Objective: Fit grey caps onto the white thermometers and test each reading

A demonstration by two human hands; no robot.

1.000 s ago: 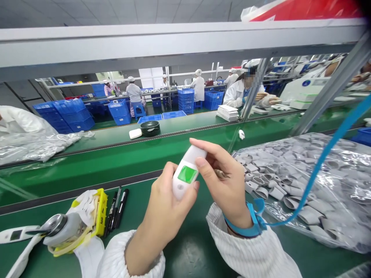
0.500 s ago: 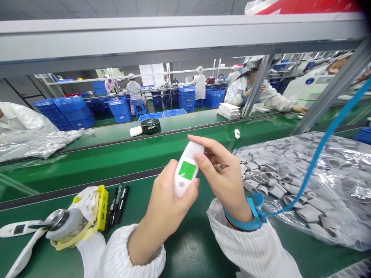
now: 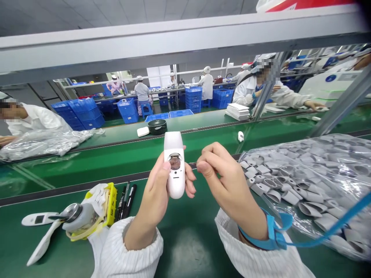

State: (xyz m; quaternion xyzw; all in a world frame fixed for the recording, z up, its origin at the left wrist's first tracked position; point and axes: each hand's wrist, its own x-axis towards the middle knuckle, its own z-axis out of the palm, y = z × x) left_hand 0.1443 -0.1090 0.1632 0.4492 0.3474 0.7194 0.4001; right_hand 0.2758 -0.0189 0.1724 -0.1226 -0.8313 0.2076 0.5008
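My left hand [image 3: 155, 189] is wrapped round a white handheld thermometer [image 3: 175, 187], held upright with its back towards me. A round recess in that back lies uncovered, and a shiny disc like a coin cell [image 3: 174, 163] shows inside it; my left thumb rests at its edge. Just to the right, apart from the thermometer, my right hand [image 3: 226, 179] has thumb and forefinger pinched together. Whatever is between those fingertips, if anything, is hidden. A blue wrist strap [image 3: 274, 231] circles my right wrist.
A clear bag of grey-white plastic sleeves [image 3: 290, 185] spreads at the right. On the left are a yellow basket [image 3: 112, 204], a metal-topped bottle [image 3: 82, 220], black pens [image 3: 129, 200] and two white thermometers [image 3: 40, 219]. Co-workers sit beyond the green conveyor [image 3: 130, 156].
The thermometer has turned from its lit green screen to its back and is more upright. My right hand has let go of it and moved off to the right.
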